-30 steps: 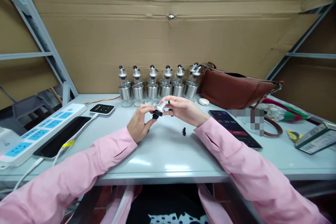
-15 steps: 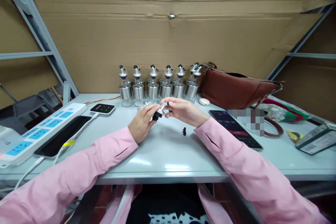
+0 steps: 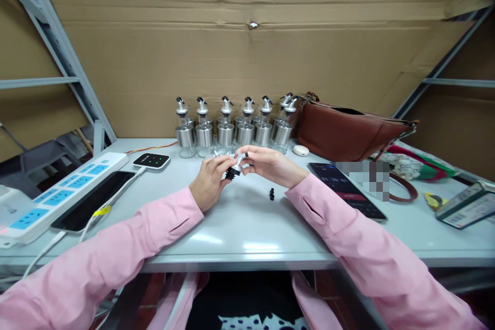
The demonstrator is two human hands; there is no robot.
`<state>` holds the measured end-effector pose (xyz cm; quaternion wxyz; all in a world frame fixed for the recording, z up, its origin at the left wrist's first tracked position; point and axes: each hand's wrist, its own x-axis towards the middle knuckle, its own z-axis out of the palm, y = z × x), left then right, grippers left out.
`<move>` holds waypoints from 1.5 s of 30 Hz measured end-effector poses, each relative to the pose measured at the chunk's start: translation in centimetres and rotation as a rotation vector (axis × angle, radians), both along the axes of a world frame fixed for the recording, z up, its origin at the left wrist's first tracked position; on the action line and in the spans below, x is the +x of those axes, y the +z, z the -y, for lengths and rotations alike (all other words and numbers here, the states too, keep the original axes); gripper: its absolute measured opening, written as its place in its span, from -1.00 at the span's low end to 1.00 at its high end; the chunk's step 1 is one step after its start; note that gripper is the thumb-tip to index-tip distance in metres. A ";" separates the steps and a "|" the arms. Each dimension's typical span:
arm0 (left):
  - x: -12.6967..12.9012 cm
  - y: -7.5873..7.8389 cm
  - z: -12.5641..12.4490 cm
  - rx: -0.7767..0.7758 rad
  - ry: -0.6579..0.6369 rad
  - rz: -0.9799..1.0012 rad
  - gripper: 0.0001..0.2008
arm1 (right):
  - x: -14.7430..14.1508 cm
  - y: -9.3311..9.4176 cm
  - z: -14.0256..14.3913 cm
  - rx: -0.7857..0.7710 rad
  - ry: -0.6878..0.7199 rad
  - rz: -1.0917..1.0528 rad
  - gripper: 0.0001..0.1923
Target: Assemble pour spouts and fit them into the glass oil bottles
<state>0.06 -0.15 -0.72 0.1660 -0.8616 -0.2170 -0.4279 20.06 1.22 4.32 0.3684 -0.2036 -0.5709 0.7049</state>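
Between my two hands, above the middle of the table, is a bottle pourer spout (image 3: 232,171) with a black ribbed stopper and a silvery-white upper part. My left hand (image 3: 210,178) is closed on its stopper end from the left. The fingers of my right hand (image 3: 270,165) pinch its spout end from the right. A small black ribbed piece (image 3: 271,194) rests on the table below my right hand. Partly hidden behind my left hand are some clear and white small parts (image 3: 216,154).
Several glass oil bottles (image 3: 225,131) with steel sleeves and pourer tops stand at the back. A brown handbag (image 3: 348,131), white case (image 3: 300,150) and phone (image 3: 346,191) lie right. A power strip (image 3: 62,196), dark phone (image 3: 93,201) and small device (image 3: 151,161) occupy the left.
The pourer spout has turned slightly between my fingers, its black stopper shifting a little to the right and down. Both hands keep nearly the same place.
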 end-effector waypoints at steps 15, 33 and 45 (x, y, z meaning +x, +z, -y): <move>0.1 0.5 0.3 -0.082 0.066 -0.020 -0.71 | -0.1 -0.2 -0.1 -0.034 -0.054 0.019 -0.76; -0.3 0.9 0.1 -0.044 0.074 -0.055 -0.68 | -0.2 -0.1 0.1 -0.064 -0.031 -0.015 -0.83; -0.6 0.8 0.1 -0.141 0.006 -0.022 -0.55 | -0.7 -0.5 -0.2 0.089 -0.157 0.159 -0.80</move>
